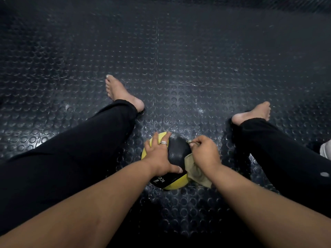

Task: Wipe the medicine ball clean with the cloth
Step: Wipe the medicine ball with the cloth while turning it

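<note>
A yellow and black medicine ball [176,151] sits on the floor between my outstretched legs. My left hand [159,154] lies spread over its left and top side, fingers straight, a ring on one finger, thumb on the black band. My right hand [204,154] grips a pale yellowish cloth [196,173] against the ball's right side. The cloth hangs bunched under my right wrist, and a small corner of it sticks out past my curled fingers. Much of the ball is hidden by both hands.
The floor is dark rubber matting [179,68] with raised round studs. My legs in black trousers, left leg [71,149] and right leg [279,158], flank the ball, feet bare. A white object [326,150] shows at the right edge.
</note>
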The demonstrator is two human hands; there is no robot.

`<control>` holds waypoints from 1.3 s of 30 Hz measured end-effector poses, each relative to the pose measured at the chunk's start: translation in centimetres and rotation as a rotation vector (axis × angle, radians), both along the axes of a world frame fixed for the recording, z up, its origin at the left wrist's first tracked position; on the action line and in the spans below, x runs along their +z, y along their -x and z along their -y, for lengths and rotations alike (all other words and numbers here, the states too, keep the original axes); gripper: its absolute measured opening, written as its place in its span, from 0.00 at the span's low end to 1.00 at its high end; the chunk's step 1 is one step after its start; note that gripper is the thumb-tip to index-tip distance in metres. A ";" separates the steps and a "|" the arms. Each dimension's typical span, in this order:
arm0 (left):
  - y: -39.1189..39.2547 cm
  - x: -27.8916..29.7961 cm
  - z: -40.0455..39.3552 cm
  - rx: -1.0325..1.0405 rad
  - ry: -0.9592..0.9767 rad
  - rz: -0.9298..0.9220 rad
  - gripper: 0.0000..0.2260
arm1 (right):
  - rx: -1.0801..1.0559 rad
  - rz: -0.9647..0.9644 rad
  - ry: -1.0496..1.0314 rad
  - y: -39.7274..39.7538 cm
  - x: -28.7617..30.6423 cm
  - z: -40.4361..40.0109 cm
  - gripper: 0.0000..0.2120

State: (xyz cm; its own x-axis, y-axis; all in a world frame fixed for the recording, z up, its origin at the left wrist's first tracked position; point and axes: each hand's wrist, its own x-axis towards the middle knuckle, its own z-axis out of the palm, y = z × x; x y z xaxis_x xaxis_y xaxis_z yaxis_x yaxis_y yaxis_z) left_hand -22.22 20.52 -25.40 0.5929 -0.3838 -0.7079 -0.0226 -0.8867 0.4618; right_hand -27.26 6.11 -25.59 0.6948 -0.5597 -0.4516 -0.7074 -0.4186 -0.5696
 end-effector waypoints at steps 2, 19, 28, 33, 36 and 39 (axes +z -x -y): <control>0.3 0.0 0.4 -0.003 -0.015 0.002 0.57 | 0.013 -0.050 0.001 -0.7 0.2 0.7 0.04; 2.3 0.7 0.5 -0.035 0.034 0.043 0.51 | 0.159 -0.029 0.064 -0.1 4.0 1.8 0.02; 1.9 1.2 0.9 -0.102 -0.147 -0.067 0.58 | 0.256 0.031 0.106 1.2 2.9 -1.8 0.04; 2.1 1.1 1.9 -0.114 -0.150 -0.062 0.58 | 0.217 -0.037 0.132 -1.2 1.7 -0.3 0.05; 2.2 0.6 2.2 -0.076 -0.135 -0.072 0.58 | 0.238 -0.028 0.160 -0.8 2.0 -0.5 0.05; 2.4 0.3 2.4 -0.060 -0.132 -0.074 0.59 | 0.262 0.018 0.177 0.8 2.2 -1.1 0.05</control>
State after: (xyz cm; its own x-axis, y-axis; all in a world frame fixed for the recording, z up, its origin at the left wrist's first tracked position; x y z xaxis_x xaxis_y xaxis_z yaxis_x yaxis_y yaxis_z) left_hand -24.64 18.16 -25.12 0.5160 -0.3172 -0.7957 -0.0473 -0.9380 0.3433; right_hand -28.05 7.20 -23.38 0.8326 -0.4293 -0.3499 -0.5530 -0.6790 -0.4828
